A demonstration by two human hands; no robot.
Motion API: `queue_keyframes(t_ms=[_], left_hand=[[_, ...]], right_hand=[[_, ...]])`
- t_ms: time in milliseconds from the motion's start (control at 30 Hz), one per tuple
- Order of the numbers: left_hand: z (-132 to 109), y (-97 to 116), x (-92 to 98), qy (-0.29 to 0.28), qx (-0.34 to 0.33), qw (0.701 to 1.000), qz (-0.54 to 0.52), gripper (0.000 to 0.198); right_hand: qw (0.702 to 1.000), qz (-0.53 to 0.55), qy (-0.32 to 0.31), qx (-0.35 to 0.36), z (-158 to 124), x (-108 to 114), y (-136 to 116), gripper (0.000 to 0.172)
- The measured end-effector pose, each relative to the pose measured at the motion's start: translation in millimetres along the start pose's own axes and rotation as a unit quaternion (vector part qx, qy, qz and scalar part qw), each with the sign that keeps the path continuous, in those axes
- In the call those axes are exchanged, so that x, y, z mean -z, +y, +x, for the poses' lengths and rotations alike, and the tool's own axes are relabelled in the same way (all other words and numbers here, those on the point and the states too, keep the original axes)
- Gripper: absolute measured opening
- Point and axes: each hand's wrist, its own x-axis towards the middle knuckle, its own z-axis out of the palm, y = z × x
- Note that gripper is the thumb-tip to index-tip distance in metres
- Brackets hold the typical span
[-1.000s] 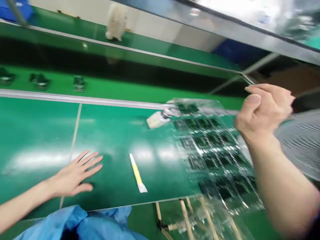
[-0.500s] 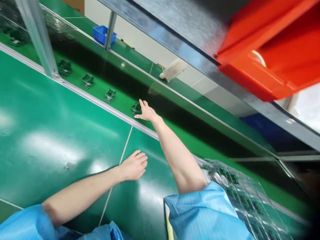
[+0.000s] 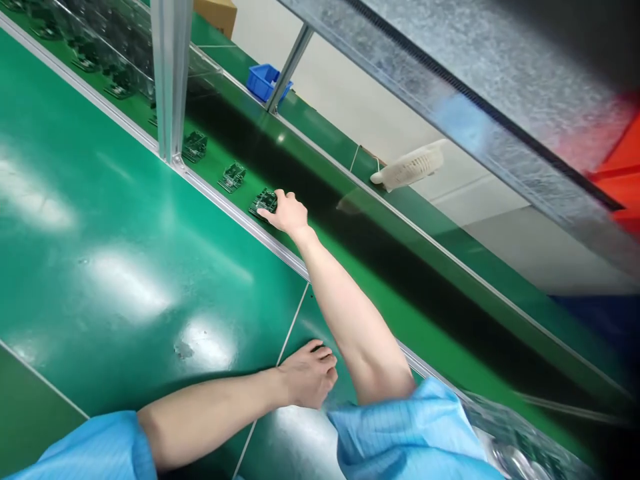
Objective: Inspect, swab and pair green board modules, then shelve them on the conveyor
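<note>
My right hand (image 3: 287, 210) reaches over the green belt, thumb and fingers closed about the near side of a green circuit board (image 3: 262, 200). Part of that board is hidden by the fingers, and I cannot tell whether a second board lies against it. Farther left on the belt sit another circuit board (image 3: 233, 177) and one more (image 3: 195, 145) beside the metal post. Resting on the green tabletop (image 3: 150, 247), my left hand (image 3: 310, 373) is empty as far as I see, its fingers loosely bent and slightly apart.
A metal rail (image 3: 235, 210) runs between tabletop and belt, with an upright post (image 3: 173, 80) on it. Overhead is a metal shelf (image 3: 450, 100). Clear plastic trays (image 3: 525, 433) lie at lower right. Behind the belt are a blue bin (image 3: 263, 81) and a white slotted device (image 3: 410, 167).
My right hand has moved left along the belt and closed on a circuit board. My left hand stays on the tabletop. The view has shifted left.
</note>
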Motion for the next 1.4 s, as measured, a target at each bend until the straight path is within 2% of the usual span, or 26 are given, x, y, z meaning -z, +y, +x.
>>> queue_keyframes(t_ms=[67, 133, 233, 300, 333, 400, 500, 567, 667, 767, 867, 1000, 1100, 1233, 1400], left_hand=[[1.7, -2.4, 2.0, 0.012, 0.009, 1.0, -0.019, 0.018], [3.3, -5.2, 3.6, 0.032, 0.03, 0.998, -0.043, 0.016], [5.0, -11.9, 7.2, 0.082, 0.085, 0.989, -0.091, 0.016], [3.1, -18.1, 12.6, 0.121, 0.125, 0.976, -0.131, 0.018], [0.3, -21.1, 16.5, 0.14, 0.143, 0.968, -0.155, 0.02], [-9.4, -25.5, 26.1, 0.17, 0.17, 0.949, -0.205, 0.023], [-31.4, -24.4, 41.0, 0.192, 0.193, 0.919, -0.285, 0.028], [-51.8, -16.2, 50.7, 0.181, 0.19, 0.906, -0.334, 0.035], [-95.5, 8.0, 68.8, 0.13, 0.167, 0.896, -0.39, 0.038], [-142.6, 36.8, 88.3, 0.075, 0.162, 0.896, -0.406, 0.052], [-171.1, 53.9, 98.0, 0.074, 0.175, 0.909, -0.371, 0.057], [-177.6, 55.2, 96.7, 0.111, 0.201, 0.923, -0.31, 0.042], [-172.5, 54.4, 93.4, 0.139, 0.209, 0.922, -0.294, 0.03], [-168.1, 56.3, 90.5, 0.187, 0.199, 0.913, -0.303, 0.015], [-169.2, 54.9, 91.9, 0.189, 0.203, 0.907, -0.316, 0.011]], right_hand=[[0.999, 0.001, 0.042, 0.0, -31.9, 9.1, 13.3, 0.07], [0.996, 0.005, 0.092, -0.001, -82.5, 15.5, 37.9, 0.072], [0.972, 0.023, 0.231, 0.047, -183.0, 10.1, 85.4, 0.062], [0.961, 0.008, 0.272, 0.056, -253.5, -5.6, 111.2, 0.057], [0.96, 0.002, 0.276, 0.042, -286.6, -16.2, 118.1, 0.056], [0.974, 0.017, 0.227, 0.009, -344.5, -39.4, 116.0, 0.052], [0.992, 0.061, 0.094, -0.054, -399.7, -69.1, 83.1, 0.047], [0.992, 0.083, 0.043, -0.089, -414.9, -81.2, 58.4, 0.052], [0.987, 0.127, 0.038, -0.095, -423.2, -89.7, 31.5, 0.063], [0.976, 0.19, 0.068, -0.08, -431.4, -97.0, 13.7, 0.071], [0.944, 0.292, 0.144, -0.051, -440.6, -113.0, 2.9, 0.075], [0.878, 0.406, 0.25, -0.043, -446.5, -140.7, -4.4, 0.072], [0.841, 0.464, 0.272, -0.056, -447.2, -153.8, -8.9, 0.07], [0.828, 0.488, 0.266, -0.069, -447.5, -158.3, -12.3, 0.065], [0.834, 0.482, 0.261, -0.062, -447.5, -156.8, -11.7, 0.064]])
